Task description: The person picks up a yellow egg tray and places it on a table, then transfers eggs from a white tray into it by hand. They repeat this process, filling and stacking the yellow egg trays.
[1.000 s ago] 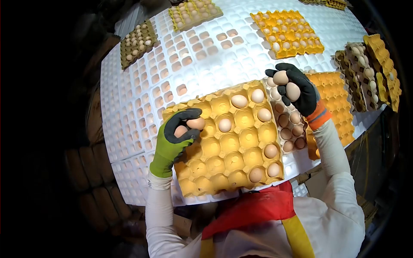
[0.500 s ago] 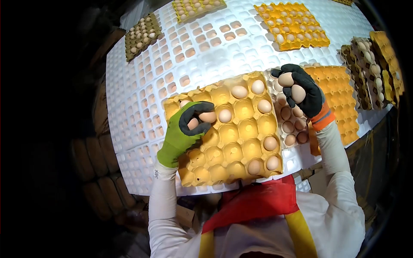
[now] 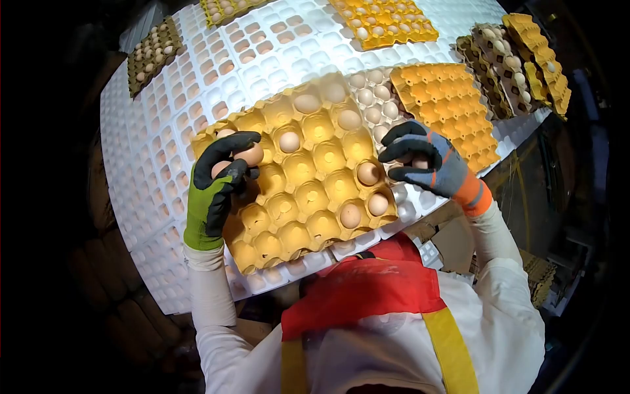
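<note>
In a green and black glove, my left hand (image 3: 220,180) is closed around two eggs (image 3: 249,155) over the left side of a yellow egg tray (image 3: 312,196). That tray holds several eggs, among them one near its middle (image 3: 289,142) and others along its right side. My right hand (image 3: 426,159), in a grey, black and orange glove, curls over the lower end of a pale tray of eggs (image 3: 374,98). Eggs show partly between its fingers; whether they are gripped or lie in the tray is hard to tell.
An orange tray (image 3: 446,108) lies right of the pale one. Filled trays stand at the far right (image 3: 508,62). More egg trays (image 3: 387,23) (image 3: 154,56) lie at the back on white moulded sheets (image 3: 275,72) with many hollows.
The view has shifted, so the trays appear further left. My right hand has come down from above the pale tray to its lower end. My left hand still holds its eggs.
</note>
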The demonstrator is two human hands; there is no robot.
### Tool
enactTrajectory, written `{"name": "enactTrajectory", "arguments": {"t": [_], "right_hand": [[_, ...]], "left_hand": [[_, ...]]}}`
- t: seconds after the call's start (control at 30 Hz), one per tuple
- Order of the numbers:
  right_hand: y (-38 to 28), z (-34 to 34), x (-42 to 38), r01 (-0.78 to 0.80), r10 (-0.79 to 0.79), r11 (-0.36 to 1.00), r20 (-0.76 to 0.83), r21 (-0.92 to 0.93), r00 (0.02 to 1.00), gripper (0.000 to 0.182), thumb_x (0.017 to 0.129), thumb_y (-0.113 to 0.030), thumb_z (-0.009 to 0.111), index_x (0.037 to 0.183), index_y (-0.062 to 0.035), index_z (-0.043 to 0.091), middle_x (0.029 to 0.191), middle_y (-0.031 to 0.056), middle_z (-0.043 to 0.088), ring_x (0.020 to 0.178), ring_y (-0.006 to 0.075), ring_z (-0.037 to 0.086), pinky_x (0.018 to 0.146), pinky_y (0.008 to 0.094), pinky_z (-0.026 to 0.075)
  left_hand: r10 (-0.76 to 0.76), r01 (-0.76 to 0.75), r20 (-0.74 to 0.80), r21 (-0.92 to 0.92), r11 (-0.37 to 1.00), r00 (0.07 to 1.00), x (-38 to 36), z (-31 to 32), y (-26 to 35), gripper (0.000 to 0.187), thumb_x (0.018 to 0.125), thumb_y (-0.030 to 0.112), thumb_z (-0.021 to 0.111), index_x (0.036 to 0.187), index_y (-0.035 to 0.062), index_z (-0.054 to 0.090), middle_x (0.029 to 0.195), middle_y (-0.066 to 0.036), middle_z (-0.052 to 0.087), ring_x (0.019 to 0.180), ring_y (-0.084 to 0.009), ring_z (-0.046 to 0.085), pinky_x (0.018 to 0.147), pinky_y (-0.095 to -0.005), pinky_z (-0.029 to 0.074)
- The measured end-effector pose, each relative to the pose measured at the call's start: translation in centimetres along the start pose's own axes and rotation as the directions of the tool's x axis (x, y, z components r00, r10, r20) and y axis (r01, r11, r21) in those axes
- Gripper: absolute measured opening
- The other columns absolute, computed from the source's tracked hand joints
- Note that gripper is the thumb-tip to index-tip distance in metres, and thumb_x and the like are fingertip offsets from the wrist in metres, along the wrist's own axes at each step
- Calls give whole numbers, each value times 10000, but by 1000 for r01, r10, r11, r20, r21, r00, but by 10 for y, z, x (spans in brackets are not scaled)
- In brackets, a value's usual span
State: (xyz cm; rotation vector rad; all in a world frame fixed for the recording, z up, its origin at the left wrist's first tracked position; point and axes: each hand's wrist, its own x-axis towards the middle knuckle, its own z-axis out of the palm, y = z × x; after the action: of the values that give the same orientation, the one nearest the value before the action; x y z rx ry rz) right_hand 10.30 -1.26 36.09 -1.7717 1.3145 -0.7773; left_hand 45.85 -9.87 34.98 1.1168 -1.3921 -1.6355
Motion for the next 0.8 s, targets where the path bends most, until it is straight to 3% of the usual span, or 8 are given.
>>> {"name": "enactTrajectory", "arguments": {"t": [0.07, 0.17, 0.37, 0.43, 0.67, 0.7, 0.77, 0.8], "right_hand": [[-27, 9, -13, -90, 97, 978, 34, -186, 995, 242, 811, -236, 812, 1035, -169, 749, 1094, 53, 648, 901, 226, 645, 776, 357, 527], [-41, 33, -20, 146, -137, 884, 53, -444, 989, 375, 726, -270, 846, 1072, -196, 723, 1161, 85, 631, 934, 270, 674, 728, 398, 539], [-58, 77, -18, 241, 50, 584, 330, -775, 943, 178, 866, -201, 611, 1015, -199, 708, 1239, 85, 570, 976, 270, 612, 724, 403, 548], [-59, 84, -11, 286, 46, 528, 363, -800, 931, 170, 837, -184, 617, 993, -199, 684, 1258, 103, 580, 951, 273, 611, 680, 386, 527], [-60, 70, -3, 327, -11, 556, 387, -764, 922, 220, 788, -328, 736, 995, -255, 727, 1178, 110, 630, 890, 285, 641, 679, 395, 526], [-71, 57, 9, 262, 72, 666, 410, -698, 909, 316, 746, -290, 783, 1057, -252, 742, 1172, 108, 640, 905, 296, 657, 714, 402, 543], [-77, 30, 40, 259, -57, 854, 413, -451, 909, 289, 769, -288, 785, 1050, -238, 739, 1096, 75, 631, 944, 286, 669, 716, 401, 547], [-87, 22, 63, 118, 7, 935, 352, -334, 936, 373, 762, -207, 805, 1128, -196, 732, 1074, 89, 648, 986, 287, 669, 767, 381, 553]], "left_hand": [[33, -33, 34, 3, 999, 999, -3, 2, -2, 410, 883, 199, 712, 1246, 16, 659, 1147, -60, 696, 855, -126, 641, 741, -249, 523], [29, -28, -7, 81, 996, 1000, -8, 6, 4, 409, 879, 193, 709, 1243, 10, 666, 1107, -54, 698, 849, -124, 631, 756, -251, 523], [14, -6, -136, 57, 998, 991, -19, -9, 2, 357, 899, 105, 699, 1242, 10, 666, 1016, -44, 700, 812, -107, 624, 664, -225, 495], [76, -61, -182, 87, 994, 980, -26, -21, -1, 393, 927, 217, 691, 1264, 20, 652, 1086, -23, 691, 834, -85, 610, 690, -215, 483], [97, -87, -421, 41, 995, 902, -54, -77, -14, 345, 951, 204, 653, 1241, 16, 647, 1023, -50, 693, 781, -79, 612, 582, -203, 453], [88, -70, -472, 55, 996, 877, -54, -86, -17, 345, 955, 203, 649, 1249, 21, 643, 1005, -39, 696, 769, -75, 608, 585, -201, 451], [88, -71, -509, 52, 996, 856, -46, -111, -29, 348, 952, 199, 658, 1258, 35, 641, 992, -23, 700, 766, -68, 614, 591, -197, 452], [103, -84, -505, 60, 995, 857, -33, -121, -35, 353, 947, 199, 666, 1262, 43, 641, 988, -18, 701, 768, -65, 616, 591, -195, 452]]}}
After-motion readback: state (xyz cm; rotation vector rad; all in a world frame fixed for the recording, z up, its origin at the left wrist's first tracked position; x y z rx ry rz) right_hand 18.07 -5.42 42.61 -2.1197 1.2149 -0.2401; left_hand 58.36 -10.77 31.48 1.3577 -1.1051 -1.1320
